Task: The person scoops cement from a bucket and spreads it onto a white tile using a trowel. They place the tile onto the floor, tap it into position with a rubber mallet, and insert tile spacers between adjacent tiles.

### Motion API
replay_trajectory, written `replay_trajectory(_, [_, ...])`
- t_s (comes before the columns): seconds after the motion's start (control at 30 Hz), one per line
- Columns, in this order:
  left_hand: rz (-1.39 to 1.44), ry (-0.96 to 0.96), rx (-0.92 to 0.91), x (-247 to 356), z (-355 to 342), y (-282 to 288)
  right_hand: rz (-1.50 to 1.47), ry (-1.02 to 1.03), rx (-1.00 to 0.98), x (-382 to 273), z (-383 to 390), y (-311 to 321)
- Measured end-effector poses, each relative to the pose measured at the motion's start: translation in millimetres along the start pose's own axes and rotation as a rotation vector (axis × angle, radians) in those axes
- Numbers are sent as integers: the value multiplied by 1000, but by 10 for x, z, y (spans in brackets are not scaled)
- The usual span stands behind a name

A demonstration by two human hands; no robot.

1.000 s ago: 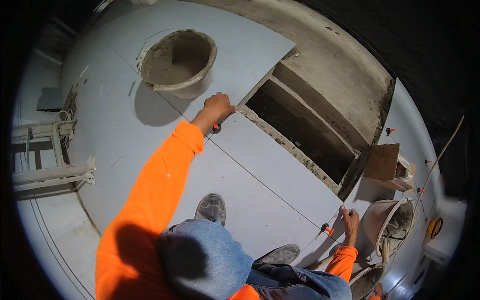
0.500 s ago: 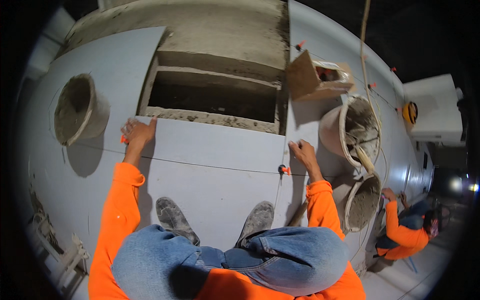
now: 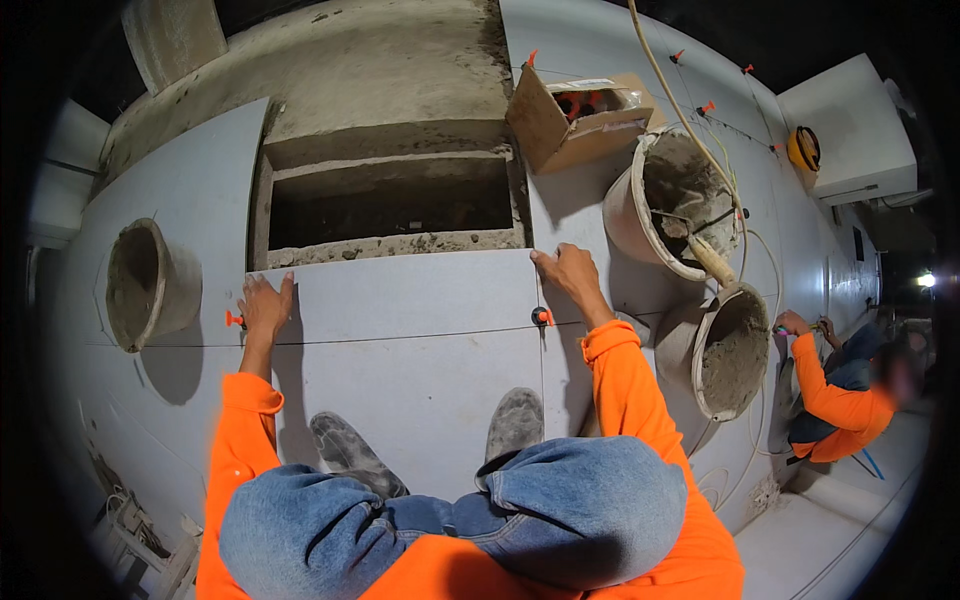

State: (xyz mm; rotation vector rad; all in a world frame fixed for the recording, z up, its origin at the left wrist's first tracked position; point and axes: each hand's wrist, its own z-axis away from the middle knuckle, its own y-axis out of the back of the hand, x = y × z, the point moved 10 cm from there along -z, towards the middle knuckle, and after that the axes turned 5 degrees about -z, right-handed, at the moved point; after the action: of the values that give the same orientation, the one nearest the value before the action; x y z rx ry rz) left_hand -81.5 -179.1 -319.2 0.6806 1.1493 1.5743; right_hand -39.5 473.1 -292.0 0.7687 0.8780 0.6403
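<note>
A large pale grey floor tile (image 3: 420, 300) lies in front of me, its far edge along a rectangular opening in the floor. My left hand (image 3: 265, 303) rests near its far left corner, palm down, fingers spread. At the far right corner my right hand (image 3: 568, 275) touches the tile joint with its fingertips, the other fingers loosely bent. Neither hand holds anything. Beside the right hand, an orange-and-black tile levelling clip (image 3: 542, 317) stands in the joint. Another orange clip (image 3: 234, 319) sits just left of my left hand.
The sunken opening (image 3: 390, 205) lies beyond the tile. A mortar-stained bucket (image 3: 150, 285) is at left. Two buckets (image 3: 735, 355) (image 3: 675, 205) stand at right, the farther with a trowel (image 3: 710, 258). An open cardboard box (image 3: 570, 140), a cable (image 3: 690, 125) and a crouching co-worker (image 3: 845, 390) are also right.
The view has shifted, so the opening and box appear farther left. My right fingertips have moved closer to the tile's far right corner. My left hand stays near the left corner.
</note>
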Motion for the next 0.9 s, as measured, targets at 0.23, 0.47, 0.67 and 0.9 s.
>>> replay_trajectory(0.23, [17, -218, 109, 335, 626, -222, -38, -17, 10, 78, 14, 12])
replay_trajectory(0.47, [110, -312, 149, 384, 1260, -446, -13, -34, 27, 121, 20, 9])
replay_trajectory(0.67, [138, -358, 144, 258, 1425, -578, 31, 52, 83, 78, 10, 0])
replay_trajectory(0.9, [349, -574, 166, -203, 1355, -189, -142, 168, 79, -220, -32, -172])
